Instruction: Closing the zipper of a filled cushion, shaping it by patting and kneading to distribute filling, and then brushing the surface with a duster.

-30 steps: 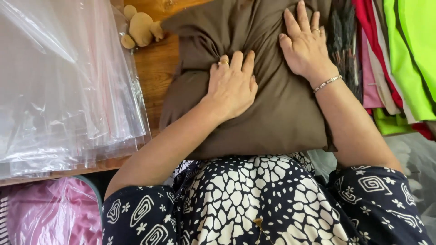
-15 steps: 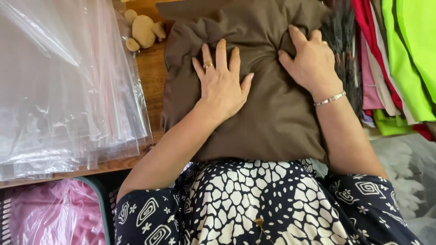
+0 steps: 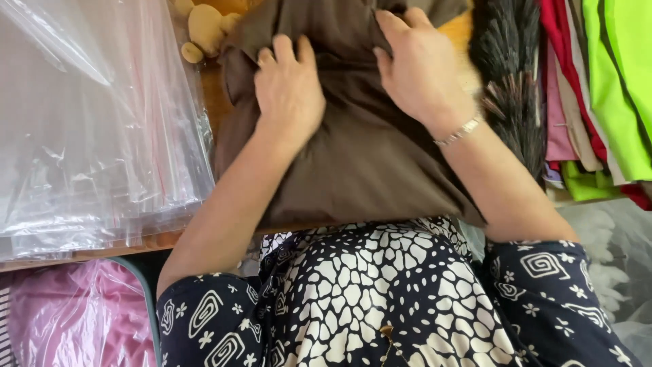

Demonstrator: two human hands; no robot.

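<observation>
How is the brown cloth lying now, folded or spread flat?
Folded: the brown cloth forms a compact bundle, both hands pressing its bunched top edge.
</observation>
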